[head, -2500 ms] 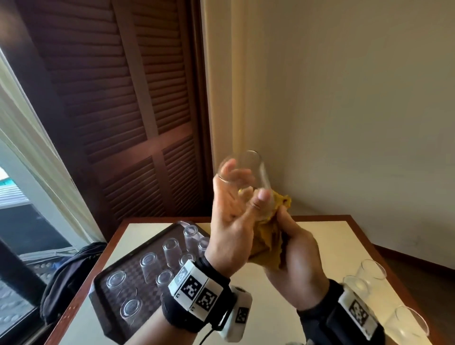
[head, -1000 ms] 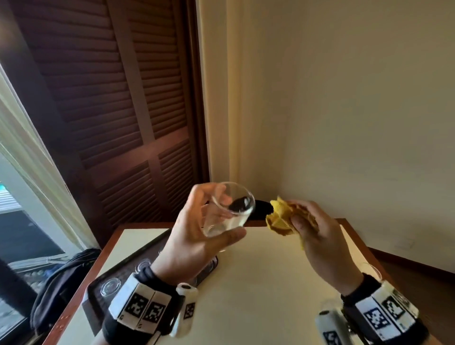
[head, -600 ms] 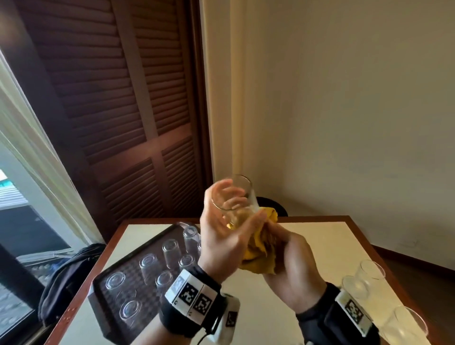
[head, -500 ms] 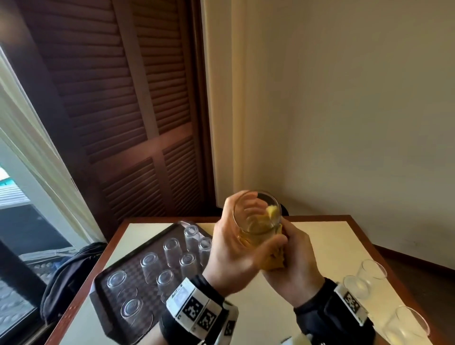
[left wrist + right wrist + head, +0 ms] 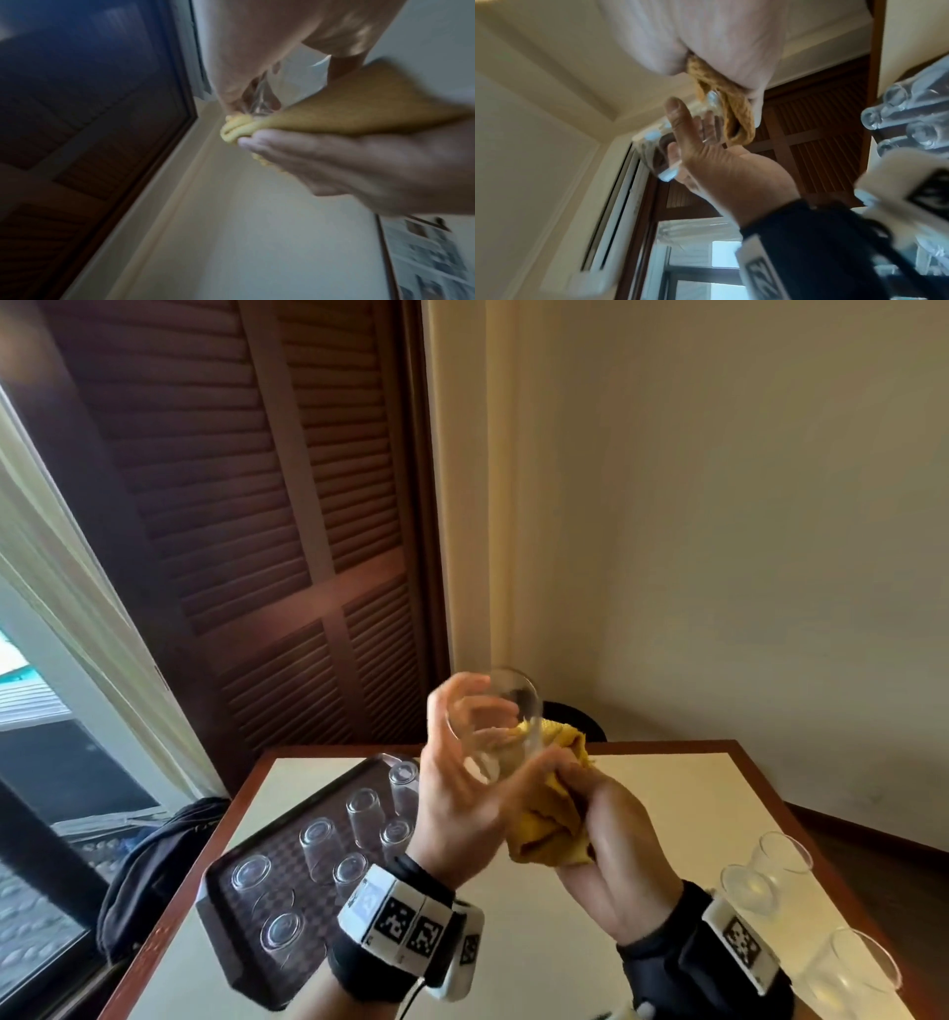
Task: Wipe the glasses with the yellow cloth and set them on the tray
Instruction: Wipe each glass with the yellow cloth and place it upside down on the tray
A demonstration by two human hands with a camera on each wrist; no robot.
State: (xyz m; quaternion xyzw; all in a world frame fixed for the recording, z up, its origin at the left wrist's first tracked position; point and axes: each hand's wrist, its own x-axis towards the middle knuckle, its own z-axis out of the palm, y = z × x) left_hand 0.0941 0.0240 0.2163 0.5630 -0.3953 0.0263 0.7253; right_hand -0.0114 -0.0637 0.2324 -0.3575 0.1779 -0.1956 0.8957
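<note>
Tray (image 5: pixel 215 906) left, loose glasses (image 5: pixel 765 880) right

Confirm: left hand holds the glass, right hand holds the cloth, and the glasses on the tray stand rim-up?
Not quite. The glasses on the tray stand upside down, bases up, as the head view shows. The rest holds: the left hand holds the glass, the right hand the cloth.

Both hands are bare, no gloves. The left wrist band (image 5: pixel 405 924) is a black strap with white blocks on it, each printed with a black square pixel-pattern marker. A white camera pod (image 5: pixel 462 952) hangs off its side, and a thin dark cable (image 5: pixel 411 1001) trails below. The right wrist band (image 5: pixel 739 945) is the same setup: black strap, white block, black-and-white marker.
</note>
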